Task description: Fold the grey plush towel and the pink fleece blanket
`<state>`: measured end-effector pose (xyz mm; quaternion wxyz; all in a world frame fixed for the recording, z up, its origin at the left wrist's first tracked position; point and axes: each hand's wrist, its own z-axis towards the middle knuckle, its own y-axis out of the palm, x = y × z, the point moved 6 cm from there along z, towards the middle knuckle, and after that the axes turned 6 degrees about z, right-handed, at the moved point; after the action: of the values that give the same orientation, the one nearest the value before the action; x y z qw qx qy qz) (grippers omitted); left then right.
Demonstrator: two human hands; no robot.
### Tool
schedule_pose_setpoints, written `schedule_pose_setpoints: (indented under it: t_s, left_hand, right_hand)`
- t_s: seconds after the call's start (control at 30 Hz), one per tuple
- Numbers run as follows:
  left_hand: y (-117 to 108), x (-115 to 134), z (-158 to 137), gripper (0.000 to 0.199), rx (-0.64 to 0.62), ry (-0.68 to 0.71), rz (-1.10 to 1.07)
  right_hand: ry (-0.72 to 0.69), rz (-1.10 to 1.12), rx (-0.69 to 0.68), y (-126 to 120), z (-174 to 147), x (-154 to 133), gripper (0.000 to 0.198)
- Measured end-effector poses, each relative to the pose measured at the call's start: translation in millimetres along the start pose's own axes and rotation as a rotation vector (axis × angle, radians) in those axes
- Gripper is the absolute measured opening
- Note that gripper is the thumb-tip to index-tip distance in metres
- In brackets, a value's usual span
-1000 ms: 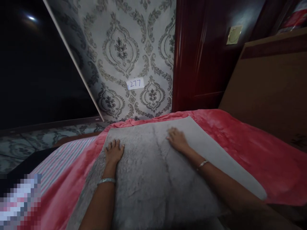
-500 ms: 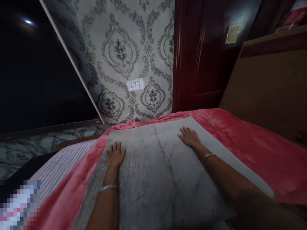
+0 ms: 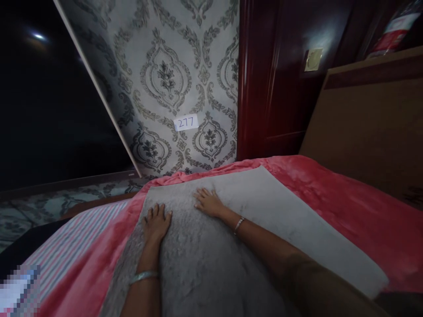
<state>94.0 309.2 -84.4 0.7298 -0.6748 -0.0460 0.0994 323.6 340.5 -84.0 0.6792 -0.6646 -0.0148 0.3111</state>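
- The left hand (image 3: 157, 222) lies flat on the soft grey fluffy mat (image 3: 264, 207). Its fingers are spread out and hold nothing.
- The right hand (image 3: 208, 202) lies flat on the same mat, near the far edge. Its fingers are also stretched out and grip nothing.
- The two hands are close to each other, but they do not touch.
- Each wrist has a thin silver bangle: one on the left wrist (image 3: 142, 277) and one on the right wrist (image 3: 239, 224).
- The grey mat is spread on top of a fuzzy pink blanket (image 3: 346, 207) on the bed. The pink blanket shows all around the mat's far and right sides.
- To the left of the pink blanket is a sheet with pink and white stripes (image 3: 76, 237).
- On the wall with grey curly patterns (image 3: 172, 75) there is a small white paper label (image 3: 185, 122). It has the number "277" written on it by hand.
- Right of the wall is a shiny dark red wooden door (image 3: 264, 79) with a small gold plate (image 3: 312, 59) on it.
- A flat brown board (image 3: 370, 127) stands behind the bed on the right.
- High in the right corner is a red and white packet (image 3: 391, 33). It may have writing on it, but it is too dim and small to read.
- The big dark area on the left (image 3: 49, 110) is too dark to make out.
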Motion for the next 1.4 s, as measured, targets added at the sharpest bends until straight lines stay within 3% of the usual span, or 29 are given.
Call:
schedule_pose_setpoints:
  t_s: [0.13,0.3,0.5,0.63,0.7,0.8,1.0,1.13,1.23,1.33,1.4]
  left_hand:
    - [2.1,-2.2,2.6,0.066,0.001,0.001,-0.004]
    - [4.4,-3.6,5.1,0.066,-0.007,0.008,-0.014]
    - [2.9,-2.8,4.9,0.067,-0.037,0.006,0.001]
    - [1.3,-2.3,5.0,0.068,-0.049,0.01,-0.004]
    - [0.8,-2.5,6.0,0.067,-0.037,0.014,-0.005]
    - [1.8,-2.6,8.5,0.067,-0.027,0.028,-0.014]
    - [-0.1,-2.8,7.9,0.066,-0.008,0.026,-0.015]
    - [-12.0,5.0,-6.0,0.06,0.056,0.036,-0.014]
    - [-20.1,38.5,-14.0,0.056,0.082,0.203,-0.047]
    - [-15.7,93.4,-9.7,0.062,-0.035,0.465,-0.087]
    - [-10.1,123.0,2.6,0.066,-0.087,0.546,-0.075]
  right_hand:
    - [0.047,-0.022,-0.007,-4.0,14.1,24.7,0.065]
    - [0.338,-0.086,0.026,-33.7,8.1,110.8,0.066]
    - [0.638,-0.154,0.071,-77.4,-52.1,212.8,0.068]
    - [0.729,-0.191,0.097,-101.5,-97.2,253.4,0.068]
    - [0.758,-0.2,0.102,-107.4,-107.5,257.5,0.068]
    - [0.795,-0.213,0.128,-104.8,-105.1,240.3,0.066]
    - [0.487,-0.16,0.13,-59.2,-80.9,164.8,0.062]
    - [0.503,-0.17,0.118,-45.1,-88.2,156.2,0.061]
    - [0.509,-0.197,0.126,-43.5,-89.2,161.0,0.061]
    - [0.492,-0.211,0.141,-41.2,-87.3,164.9,0.061]
    - [0.485,-0.211,0.151,-39.2,-86.8,167.3,0.061]
